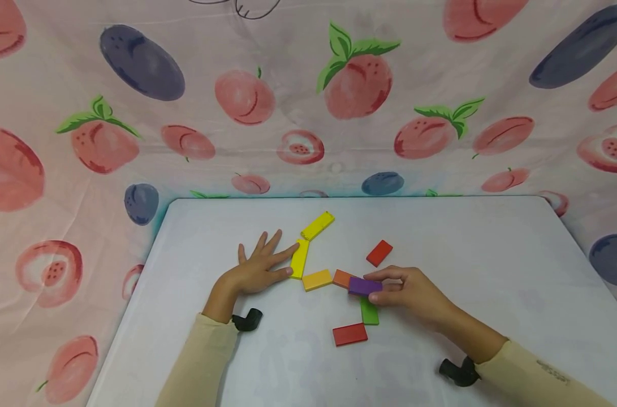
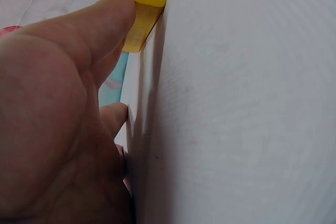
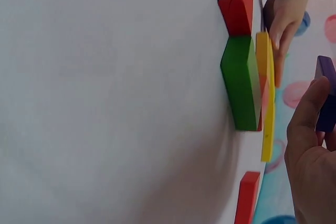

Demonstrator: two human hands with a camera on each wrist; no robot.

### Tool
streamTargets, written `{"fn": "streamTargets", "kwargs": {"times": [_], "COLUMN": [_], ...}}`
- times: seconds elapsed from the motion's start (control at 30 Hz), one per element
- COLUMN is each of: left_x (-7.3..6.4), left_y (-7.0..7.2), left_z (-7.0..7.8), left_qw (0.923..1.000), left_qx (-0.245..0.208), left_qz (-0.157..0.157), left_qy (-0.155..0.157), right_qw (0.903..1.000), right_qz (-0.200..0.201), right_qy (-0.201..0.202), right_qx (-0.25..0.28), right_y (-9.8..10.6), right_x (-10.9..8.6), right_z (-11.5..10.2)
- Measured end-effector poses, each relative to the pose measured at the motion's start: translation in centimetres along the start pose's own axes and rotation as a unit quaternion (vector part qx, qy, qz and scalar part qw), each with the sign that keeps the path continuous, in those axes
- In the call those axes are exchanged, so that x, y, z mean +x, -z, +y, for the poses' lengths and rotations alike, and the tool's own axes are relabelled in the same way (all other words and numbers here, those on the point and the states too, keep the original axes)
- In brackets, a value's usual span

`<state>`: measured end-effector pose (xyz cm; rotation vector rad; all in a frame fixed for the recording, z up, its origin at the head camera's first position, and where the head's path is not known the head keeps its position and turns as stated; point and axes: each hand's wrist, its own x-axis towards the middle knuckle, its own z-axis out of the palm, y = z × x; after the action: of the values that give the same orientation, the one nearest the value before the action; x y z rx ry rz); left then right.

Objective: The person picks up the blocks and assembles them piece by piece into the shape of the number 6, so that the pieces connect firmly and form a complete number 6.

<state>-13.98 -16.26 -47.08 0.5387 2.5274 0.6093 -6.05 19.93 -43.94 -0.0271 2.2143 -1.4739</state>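
Note:
Between thumb and fingers my right hand [image 1: 415, 295] pinches a purple block [image 1: 360, 286]. It is raised off the table in the right wrist view and overlaps the green block [image 1: 370, 312] and the orange block [image 1: 342, 278] in the head view. My left hand [image 1: 257, 270] lies with fingers spread, its thumb and index finger touching a bright yellow block [image 1: 300, 260]. Another bright yellow block [image 1: 318, 225] runs on from that one's far end. Nearer me, a darker yellow block [image 1: 317, 280] leads toward the orange one. A red block [image 1: 350, 334] sits by the green block's near end.
A separate red block [image 1: 379, 252] lies beyond the right hand. All the blocks are on a white table [image 1: 267, 367], whose far edge meets a fruit-patterned cloth [image 1: 288, 51]. Black wrist-worn pieces [image 1: 460, 373] show beside both cuffs.

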Motion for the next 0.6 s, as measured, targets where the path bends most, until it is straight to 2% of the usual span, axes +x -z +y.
{"fn": "streamTargets", "kwargs": {"times": [0.3, 0.43, 0.6], "left_x": [0.1, 0.2, 0.2], "left_y": [-0.1, 0.0, 0.0], "left_z": [0.0, 0.0, -0.1], "left_qw": [1.0000, 1.0000, 1.0000], "left_qx": [0.004, 0.004, -0.001], "left_qz": [0.006, 0.004, 0.001], "left_qy": [0.003, 0.004, 0.007], "right_qw": [0.9965, 0.9962, 0.9951], "right_qz": [-0.040, -0.039, -0.055], "right_qy": [-0.011, -0.016, -0.020], "right_qx": [0.073, 0.076, 0.080], "right_y": [-2.0, -2.8, -3.9], "right_x": [0.1, 0.3, 0.6], "right_z": [-1.0, -1.7, -2.3]}}
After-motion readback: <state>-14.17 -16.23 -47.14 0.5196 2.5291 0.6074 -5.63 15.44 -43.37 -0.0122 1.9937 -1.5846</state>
